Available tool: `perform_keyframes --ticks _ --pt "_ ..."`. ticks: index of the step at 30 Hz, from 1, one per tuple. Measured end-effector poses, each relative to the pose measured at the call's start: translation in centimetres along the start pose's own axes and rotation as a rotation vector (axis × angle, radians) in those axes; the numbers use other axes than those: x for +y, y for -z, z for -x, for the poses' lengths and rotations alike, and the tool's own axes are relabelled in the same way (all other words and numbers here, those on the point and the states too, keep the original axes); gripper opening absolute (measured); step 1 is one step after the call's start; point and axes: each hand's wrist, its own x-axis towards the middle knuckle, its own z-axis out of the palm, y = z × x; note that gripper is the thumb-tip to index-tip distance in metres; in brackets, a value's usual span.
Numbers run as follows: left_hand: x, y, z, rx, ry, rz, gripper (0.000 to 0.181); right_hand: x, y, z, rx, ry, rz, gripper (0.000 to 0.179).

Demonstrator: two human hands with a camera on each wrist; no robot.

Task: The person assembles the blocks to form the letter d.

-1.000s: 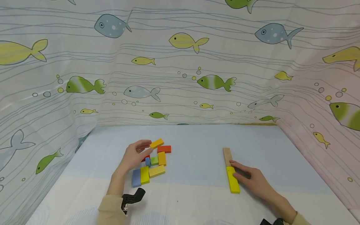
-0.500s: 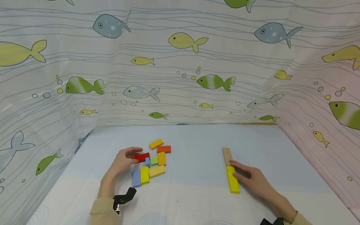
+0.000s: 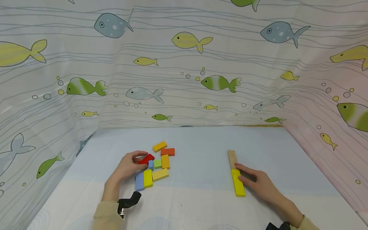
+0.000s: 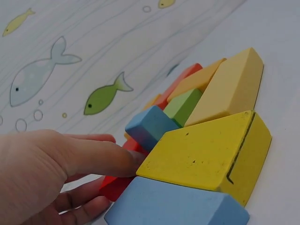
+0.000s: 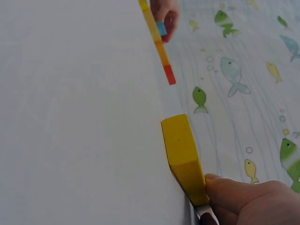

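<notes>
In the head view my left hand (image 3: 129, 165) pinches a red block (image 3: 147, 158) at the left side of a group of coloured blocks. The left wrist view shows the thumb on the near side of the red block (image 4: 115, 186) and the fingers behind it. Close by lie a small blue block (image 3: 150, 164), a green block (image 3: 157, 164), a yellow block (image 3: 148, 178) and a long blue block (image 3: 139, 181). Over on the right, my right hand (image 3: 260, 185) rests its thumb against another yellow block (image 3: 238, 185) and its index fingertip at a plain wooden block (image 3: 232, 159), end to end with it.
An orange-yellow block (image 3: 159, 146), an orange-red block (image 3: 168, 152), an upright-lying amber block (image 3: 165, 162) and a pale yellow block (image 3: 160, 174) edge the group. A fish-patterned curtain (image 3: 184, 73) surrounds the pale table (image 3: 198, 153) at the back and sides.
My left hand has drawn back from the far yellow-orange block to the red block and taken hold of it; the red block has turned slightly. My right hand has stayed in place.
</notes>
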Motion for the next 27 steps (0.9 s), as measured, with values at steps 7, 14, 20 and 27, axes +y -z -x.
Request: perform_keyframes --ticks 7,14,20,27 --pt "0.37 0.05 0.16 -0.066 -0.035 -0.011 0.061 0.07 0.1 0.0 -0.001 0.005 0.002 0.047" --pt "0.45 0.31 0.34 -0.121 -0.089 0.043 0.071 0.15 0.12 0.03 0.0 0.004 0.017 0.047" --pt "0.43 0.23 0.35 -0.097 -0.08 -0.005 0.061 0.21 0.13 0.01 -0.007 -0.001 -0.001 0.048" --pt "0.27 0.09 0.23 0.003 -0.003 -0.091 0.061 0.3 0.07 -0.03 -0.004 0.001 -0.001 0.048"
